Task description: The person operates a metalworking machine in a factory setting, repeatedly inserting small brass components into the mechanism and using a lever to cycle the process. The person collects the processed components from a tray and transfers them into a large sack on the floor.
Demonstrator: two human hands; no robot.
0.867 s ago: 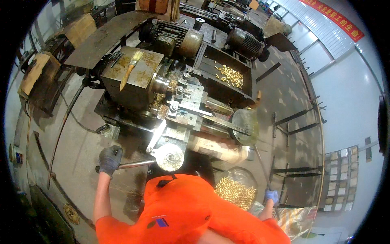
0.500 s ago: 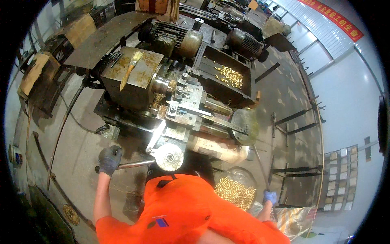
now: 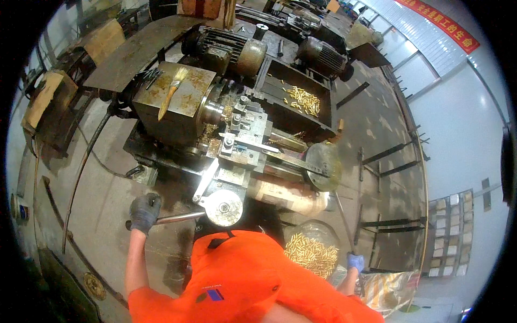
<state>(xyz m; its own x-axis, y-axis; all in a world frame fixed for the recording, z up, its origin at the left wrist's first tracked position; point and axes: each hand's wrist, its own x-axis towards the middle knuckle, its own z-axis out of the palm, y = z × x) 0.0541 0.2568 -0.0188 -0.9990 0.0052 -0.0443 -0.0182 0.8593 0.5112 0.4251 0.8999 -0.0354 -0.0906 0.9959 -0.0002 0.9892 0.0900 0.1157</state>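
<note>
My left hand (image 3: 145,213), in a dark grey glove, is closed round the outer part of a metal lever (image 3: 180,217). That bar runs to a round metal hub (image 3: 224,208) at the front of a small lathe (image 3: 245,134). On the right, my blue-gloved right hand (image 3: 355,262) is wrapped round a long thin rod (image 3: 344,220), which slants up toward a round disc (image 3: 324,168) at the lathe's right end; its fingers are small in view. Between my hands, below the lathe, a clear round container (image 3: 315,229) holds many small brass-coloured pieces (image 3: 312,254).
A wooden-handled brush (image 3: 171,94) lies on the lathe's headstock (image 3: 183,105). Behind the carriage, a dark metal tray (image 3: 277,113) holds more brass pieces (image 3: 304,101). Two motors (image 3: 237,51) stand at the back. Metal bars (image 3: 396,223) jut out at the right, above a printed sack (image 3: 390,290).
The whole picture has shifted very slightly left. Both hands keep their holds, and the lever, rod and lathe carriage show no clear movement.
</note>
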